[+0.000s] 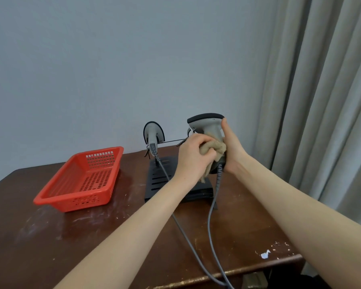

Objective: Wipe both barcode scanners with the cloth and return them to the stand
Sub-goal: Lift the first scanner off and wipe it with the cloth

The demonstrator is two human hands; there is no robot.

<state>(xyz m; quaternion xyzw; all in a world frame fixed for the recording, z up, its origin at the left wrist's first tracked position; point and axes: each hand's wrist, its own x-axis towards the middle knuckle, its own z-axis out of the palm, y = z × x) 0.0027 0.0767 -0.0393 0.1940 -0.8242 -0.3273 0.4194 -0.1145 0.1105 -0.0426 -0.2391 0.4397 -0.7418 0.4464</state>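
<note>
**Head view.** Shows the right grip (pixel 232 151) wrapped round the handle of the held scanner (pixel 206 124), thumb laid up along the neck. Keeps that scanner upright in the air, above the right end of the stand (pixel 159 180) and clear of it. Shows the left grip (pixel 193 157) bunched round the tan cloth (pixel 214 148), pressing it against the left side of the handle just below the head, with a tail of cloth hanging beneath. Shows the other scanner (pixel 154 133) seated on the left hook of the stand, head up, well apart from both grips. Shows two grey cables (pixel 212 215) trailing from the scanner handles across the desk (pixel 50 236) and over its near edge, crossing close to that edge. Places a red basket (pixel 71 198) left of the stand and a curtain (pixel 321 101) at the right.

**Step, as judged.** Wiping of the first scanner under way; no telling whether the seated one is already wiped.

**Hazards, as judged.**
- Risk of a tug on the crossed cables while turning or re-hanging the held scanner, enough to pull the seated one off its hook or to shift the light stand.
- Risk of the hanging tail of cloth snagging the wire hook on the way down.
- Risk of a missed hook and a fall onto the desk, the right hook lying hidden behind the hands.
</note>
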